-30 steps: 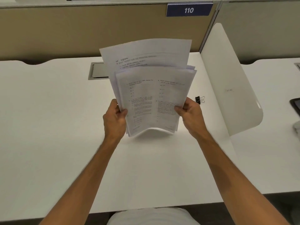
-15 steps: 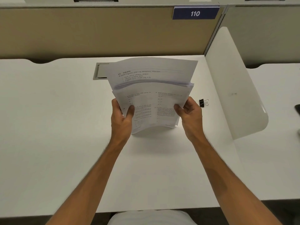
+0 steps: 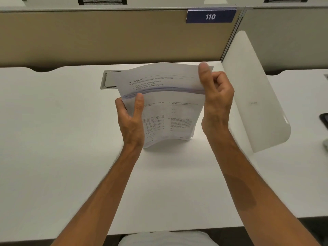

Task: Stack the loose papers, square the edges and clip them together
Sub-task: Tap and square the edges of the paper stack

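A stack of printed white papers (image 3: 170,110) stands nearly upright on its bottom edge on the white desk (image 3: 53,139). One taller sheet sticks up behind the others. My left hand (image 3: 132,119) grips the stack's left edge, thumb on the front page. My right hand (image 3: 215,96) is at the upper right corner, thumb raised against the tall rear sheet and fingers curled over the right edge. The black binder clip is hidden behind my right hand.
A grey cable hatch (image 3: 110,79) is set into the desk behind the papers. A white rounded divider (image 3: 253,96) stands close on the right, with a beige partition (image 3: 106,36) at the back. A dark device (image 3: 324,119) lies on the neighbouring desk.
The stack came down until its bottom edge met the desk. My right hand slid up from the lower right edge to the top right corner, covering the binder clip. My left hand moved slightly higher.
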Demonstrator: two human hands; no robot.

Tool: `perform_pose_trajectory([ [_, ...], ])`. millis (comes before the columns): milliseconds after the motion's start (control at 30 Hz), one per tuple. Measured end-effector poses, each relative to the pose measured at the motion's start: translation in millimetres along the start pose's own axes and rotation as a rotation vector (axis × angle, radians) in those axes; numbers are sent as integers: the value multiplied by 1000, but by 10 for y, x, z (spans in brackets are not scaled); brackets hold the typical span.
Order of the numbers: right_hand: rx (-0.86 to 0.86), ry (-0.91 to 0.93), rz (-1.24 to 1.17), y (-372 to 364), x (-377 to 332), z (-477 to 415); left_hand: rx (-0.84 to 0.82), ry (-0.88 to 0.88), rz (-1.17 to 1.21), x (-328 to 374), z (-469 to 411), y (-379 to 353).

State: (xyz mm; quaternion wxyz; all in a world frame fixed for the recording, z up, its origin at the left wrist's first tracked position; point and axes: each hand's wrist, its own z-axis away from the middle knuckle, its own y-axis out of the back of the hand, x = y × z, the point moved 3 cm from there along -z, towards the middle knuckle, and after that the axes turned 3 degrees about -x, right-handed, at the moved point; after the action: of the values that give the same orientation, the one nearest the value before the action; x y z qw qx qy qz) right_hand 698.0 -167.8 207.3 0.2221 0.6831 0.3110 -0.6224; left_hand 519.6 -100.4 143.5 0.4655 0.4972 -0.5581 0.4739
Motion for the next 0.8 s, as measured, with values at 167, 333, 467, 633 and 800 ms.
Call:
perform_pose_trajectory([
  [167, 120, -40, 81, -80, -112, -149, 14, 7, -2, -22, 15, 9],
  [333, 98, -57, 103, -67, -9, -120, 5, 9, -20, -28, 6, 51],
  [467, 63, -100, 84, -21, 107, -84, -7, 20, -18, -28, 26, 73],
  [633, -4, -130, 56, -10, 199, -55, 4, 25, -22, 10, 17, 75],
  [800, 35, -141, 119, -4, 229, -66, 44, 34, -64, 107, 13, 37],
])
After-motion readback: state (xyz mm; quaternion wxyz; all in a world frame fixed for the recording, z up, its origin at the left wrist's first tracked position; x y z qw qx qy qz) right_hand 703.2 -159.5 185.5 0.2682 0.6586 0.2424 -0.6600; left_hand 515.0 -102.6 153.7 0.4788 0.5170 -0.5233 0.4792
